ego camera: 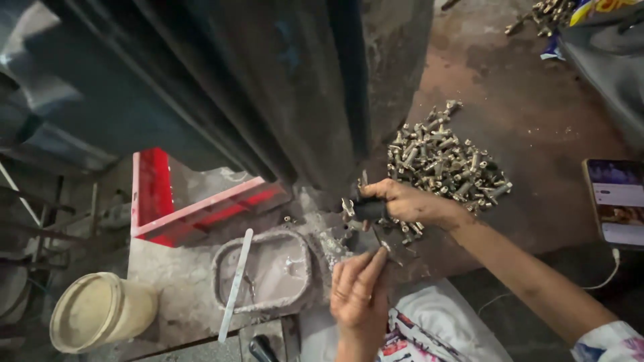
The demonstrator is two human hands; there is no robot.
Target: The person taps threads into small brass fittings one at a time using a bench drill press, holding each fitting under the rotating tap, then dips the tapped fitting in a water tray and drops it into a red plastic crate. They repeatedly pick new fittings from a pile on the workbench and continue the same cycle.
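Right hand (402, 199): arm outstretched, grip closed on dark tool (367, 210). Left hand (359, 288): fingers extended, flat, holding nothing; workpiece indistinct.

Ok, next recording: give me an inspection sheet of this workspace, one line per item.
Surface: grimy, dust-coated metal bench beside a rusty brown floor.
Job's things: heap of metal bolts; dark handled tool against a small metal part.
Clutter: rectangular tray of grey liquid with a white stick across it; cream bucket; red angle frame; second bolt heap.
Grips: right hand closed on the tool; left hand, fingertips by the part, contact unclear.
Cables: white cable from a lit phone.
Surroundings: dark machine body overhead.
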